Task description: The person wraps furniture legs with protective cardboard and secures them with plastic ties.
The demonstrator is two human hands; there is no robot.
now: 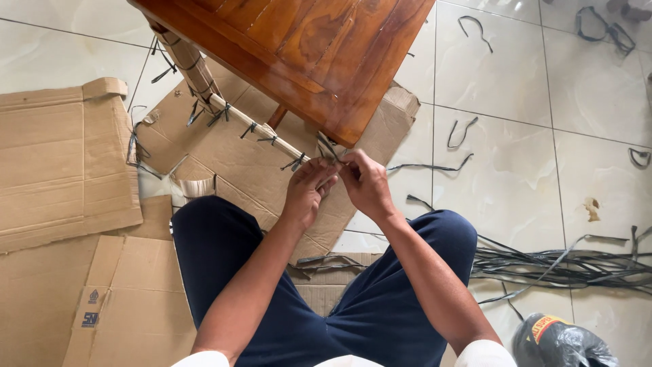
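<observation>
My left hand (307, 190) and my right hand (365, 182) meet just below the corner of a reddish wooden table (319, 47). Both pinch a thin dark strip (329, 151) where a pale wooden rail (255, 128) reaches that corner. The rail runs from a table leg (190, 64) on the left and carries several knotted dark strips along its length. A longer dark strip (435, 166) trails right from my hands across the tile. My knees in dark blue trousers (224, 238) frame the spot.
Flattened cardboard (61, 163) covers the floor left and under the table. A bundle of long dark strips (564, 265) lies at right on white tiles. Cut strip scraps (462, 132) are scattered about. A grey plastic bag (560, 343) sits bottom right.
</observation>
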